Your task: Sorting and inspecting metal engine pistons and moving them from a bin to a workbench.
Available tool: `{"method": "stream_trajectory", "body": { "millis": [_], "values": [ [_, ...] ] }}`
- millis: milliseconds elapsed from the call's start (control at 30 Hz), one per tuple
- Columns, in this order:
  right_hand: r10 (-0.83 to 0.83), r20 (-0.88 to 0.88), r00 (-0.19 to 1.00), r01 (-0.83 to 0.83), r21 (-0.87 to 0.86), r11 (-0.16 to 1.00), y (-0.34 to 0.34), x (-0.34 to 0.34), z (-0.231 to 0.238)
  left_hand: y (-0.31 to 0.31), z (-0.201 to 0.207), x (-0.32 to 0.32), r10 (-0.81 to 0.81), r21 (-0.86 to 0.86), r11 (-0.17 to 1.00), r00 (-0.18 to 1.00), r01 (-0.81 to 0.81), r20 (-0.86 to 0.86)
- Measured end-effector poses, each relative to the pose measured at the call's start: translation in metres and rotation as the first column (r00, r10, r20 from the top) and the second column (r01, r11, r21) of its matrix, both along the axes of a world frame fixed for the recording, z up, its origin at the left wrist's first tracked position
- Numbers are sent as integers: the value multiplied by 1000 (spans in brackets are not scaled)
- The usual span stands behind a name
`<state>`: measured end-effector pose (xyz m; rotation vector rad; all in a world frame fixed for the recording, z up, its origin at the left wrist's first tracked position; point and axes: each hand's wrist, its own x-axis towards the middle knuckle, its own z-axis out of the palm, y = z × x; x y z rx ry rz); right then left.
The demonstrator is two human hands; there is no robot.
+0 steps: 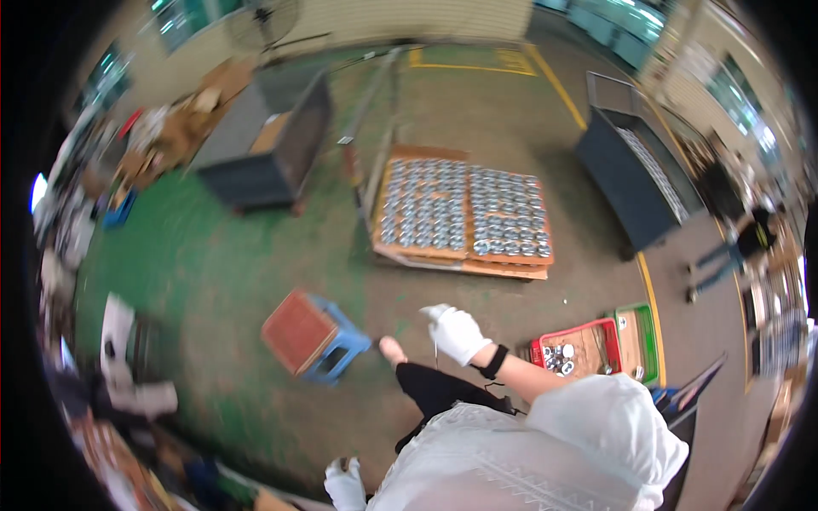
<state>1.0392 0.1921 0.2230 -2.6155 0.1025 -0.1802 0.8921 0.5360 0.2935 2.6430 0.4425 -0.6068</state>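
My right hand [457,334], in a white glove with a black band [492,363] at the wrist, is held out in front of my body. Its fingers are loosely bent, partly apart and slightly blurred, and I see nothing held in them. A thin dark line hangs just below it. Low at the picture's bottom edge, my left hand [344,487] wears a white glove too; its fingertips look brownish and apart, and the rest is cut off. Ahead of my right hand, a low platform cart [461,269] carries rows of shiny round metal parts [424,203] on cardboard.
A blue stool [341,347] with a reddish-brown top stands left of my foot. Right are a red crate [586,327] with round parts and a green crate [649,345]. Dark bins stand far left [294,140] and far right [626,175]. A person [750,243] walks at right.
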Motion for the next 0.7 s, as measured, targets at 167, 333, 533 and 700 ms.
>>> {"method": "stream_trajectory", "body": {
  "millis": [167, 333, 533, 700],
  "values": [
    [-34, 29, 999, 33, 31, 999, 24, 100, 8, 76, -135, 136, -162, -51, 985, 986, 164, 33],
    [78, 31, 996, -81, 110, 991, 70, 150, 15, 96, -102, 216, -97, -175, 976, 975, 133, 200],
    [-145, -247, 958, 153, 14, 988, 69, 153, 24, 79, -50, 311, -376, -149, 896, 894, 418, 243],
    [-392, -343, 854, 445, 92, 891, 50, 123, 26, 91, -51, 379, -690, -34, 718, 717, 695, 97]
  ]
}}
